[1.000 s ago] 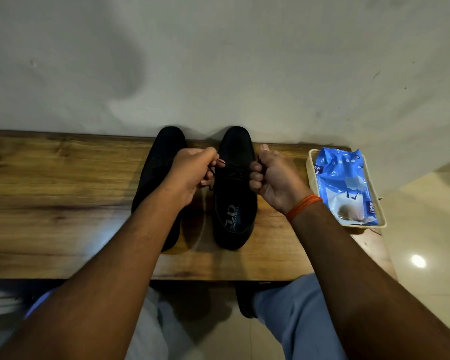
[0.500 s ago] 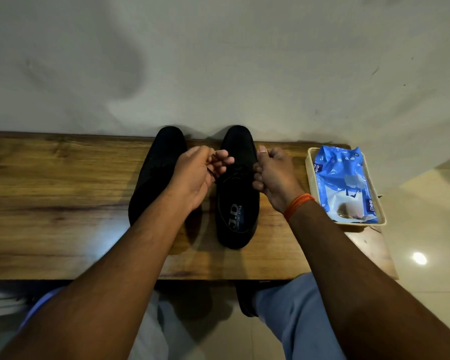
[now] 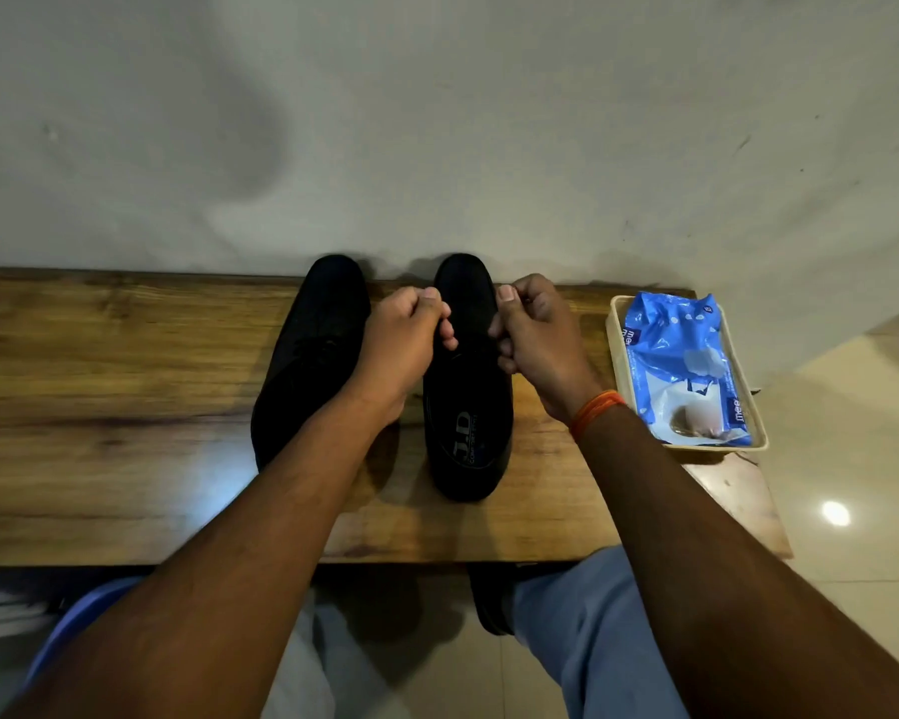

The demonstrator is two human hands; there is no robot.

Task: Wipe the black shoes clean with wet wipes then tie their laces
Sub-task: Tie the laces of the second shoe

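1. Laces are being worked on the right shoe (image 3: 468, 386), which is standing on the wooden bench (image 3: 100, 407) with its toe toward the wall, just beside the left shoe (image 3: 310, 355).

2. Both hands are being held over the lace area of that shoe. The left hand (image 3: 400, 350) is curled, its thumb and fingertips pressed together as if a lace end is being pinched; the right hand (image 3: 535, 339) is curled the same way on the other side. The laces themselves are black against black and cannot be made out, so what exactly is being pinched is being judged, not seen.

3. Tying is judged to be the step in hand. Wiping appears to be finished, since the blue pack of wipes (image 3: 681, 365) is lying in its cream tray (image 3: 613, 355) at the right end of the bench, apart from both hands.

4. For a good knot, the two ends are best being pulled evenly and outward, low over the tongue, so that the shoe is not being dragged or tipped toward the bench edge.

5. Tension should be kept on one end while the loop is being formed with the other, or the first crossing is likely to slacken.

6. The left shoe is partly hidden by the left forearm; whether its lace is already being left tied cannot be told, so it should be checked afterwards.

7. The orange wrist thread (image 3: 595, 409) is sitting well clear of the laces and is not judged to be a snagging risk.
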